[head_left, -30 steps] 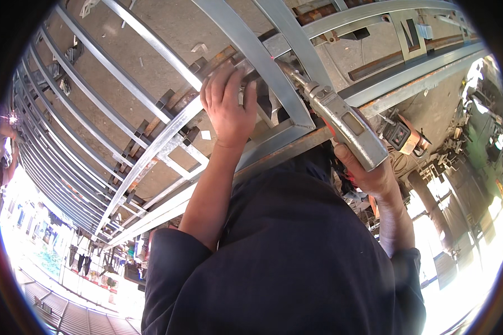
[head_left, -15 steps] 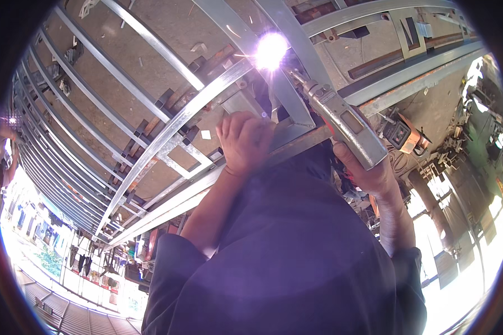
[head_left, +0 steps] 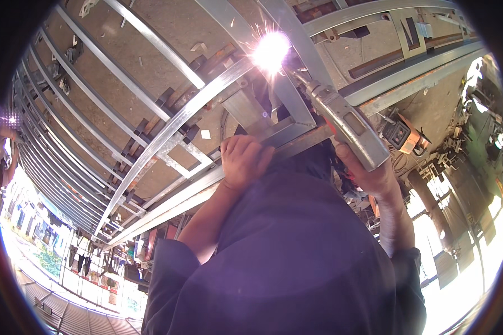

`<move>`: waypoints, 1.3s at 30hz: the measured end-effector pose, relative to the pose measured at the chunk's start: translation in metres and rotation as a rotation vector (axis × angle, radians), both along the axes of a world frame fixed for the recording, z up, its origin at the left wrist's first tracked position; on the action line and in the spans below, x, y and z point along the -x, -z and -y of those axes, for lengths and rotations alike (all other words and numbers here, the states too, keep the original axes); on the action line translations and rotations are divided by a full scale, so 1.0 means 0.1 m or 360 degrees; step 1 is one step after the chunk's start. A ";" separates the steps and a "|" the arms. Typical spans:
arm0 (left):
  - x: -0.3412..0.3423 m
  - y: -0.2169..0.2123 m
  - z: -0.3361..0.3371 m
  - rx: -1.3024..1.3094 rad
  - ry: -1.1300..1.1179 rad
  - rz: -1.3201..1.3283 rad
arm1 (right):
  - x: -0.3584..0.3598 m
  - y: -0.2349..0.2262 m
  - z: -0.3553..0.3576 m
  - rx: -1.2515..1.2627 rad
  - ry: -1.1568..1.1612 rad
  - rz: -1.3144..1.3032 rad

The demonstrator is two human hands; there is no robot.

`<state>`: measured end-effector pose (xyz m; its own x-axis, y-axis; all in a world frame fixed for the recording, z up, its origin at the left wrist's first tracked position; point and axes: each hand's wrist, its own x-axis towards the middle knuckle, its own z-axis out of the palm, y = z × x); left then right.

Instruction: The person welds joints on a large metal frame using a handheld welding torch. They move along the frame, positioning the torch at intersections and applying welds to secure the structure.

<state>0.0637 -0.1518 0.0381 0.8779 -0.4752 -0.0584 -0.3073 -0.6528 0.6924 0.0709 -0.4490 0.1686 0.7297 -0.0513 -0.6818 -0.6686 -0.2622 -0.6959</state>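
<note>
A workshop with a brown, scrap-strewn floor (head_left: 173, 22) forms the ground, bright daylight entering at the lower corners. Parallel metal bars (head_left: 114, 58) span the left, above the floor; a curved flat strip (head_left: 167, 125) crosses near their ends. The right hand (head_left: 370, 177) is closed around a grey metal welding torch (head_left: 346, 123), whose nozzle points up and left toward a white glare (head_left: 271, 53) with sparks, at a grey steel bar (head_left: 297, 101). The torch's side bears a rectangular recess; any marking there is too small to read. The left hand (head_left: 243, 162) has its fingers bent together beside the frame's near rail (head_left: 302, 142); whether it grips cannot be told. Right of the torch stands an orange machine (head_left: 412, 138) with a dark, illegible panel.
</note>
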 end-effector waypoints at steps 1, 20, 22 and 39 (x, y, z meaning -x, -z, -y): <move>0.01 -0.02 -0.04 0.0003 -0.0008 -0.0002 | 0.03 0.02 0.01 -0.0007 0.0030 0.0072; 0.75 0.00 -1.15 -0.0564 -0.0169 0.0003 | -0.32 0.14 -0.10 -0.0027 0.0051 0.0352; 0.78 0.02 -1.17 -0.0552 -0.0185 0.0016 | -0.30 0.15 -0.10 -0.0018 0.0062 0.0349; 0.93 0.04 -1.28 -0.0597 -0.0131 0.0033 | -0.29 0.18 -0.15 0.0042 0.0028 0.0359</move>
<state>-0.0290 -0.0236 0.0342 0.9152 -0.3517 -0.1967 -0.2545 -0.8829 0.3947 0.0995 -0.4344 0.1505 0.8624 -0.0809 -0.4998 -0.5015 -0.2720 -0.8213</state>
